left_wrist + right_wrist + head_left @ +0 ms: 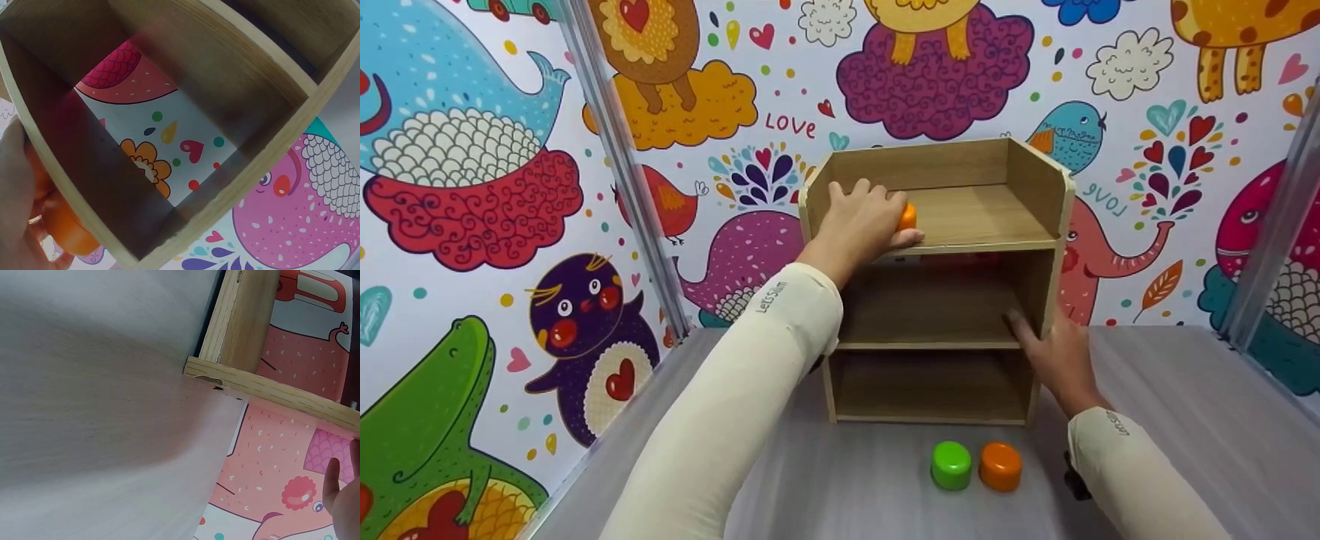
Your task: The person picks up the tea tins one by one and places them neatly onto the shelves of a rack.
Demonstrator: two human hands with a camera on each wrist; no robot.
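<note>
At the top level of a small wooden shelf unit (945,346), my left hand (859,221) grips a rounded orange cup (909,217). The left wrist view shows this orange cup (70,228) beyond the shelf edge, with another orange shape (38,171) beside it, partly behind my fingers. At the unit's right side panel, my right hand (1065,360) has its thumb extended across the front opening. Straight fingers (333,481) of that hand show near the panel edge in the right wrist view.
On the grey table (825,480), a green cup (952,466) and an orange cup (1000,466) stand side by side before the unit. Printed cartoon walls (780,67) rise behind and at the sides. Metal posts (626,172) mark the corners.
</note>
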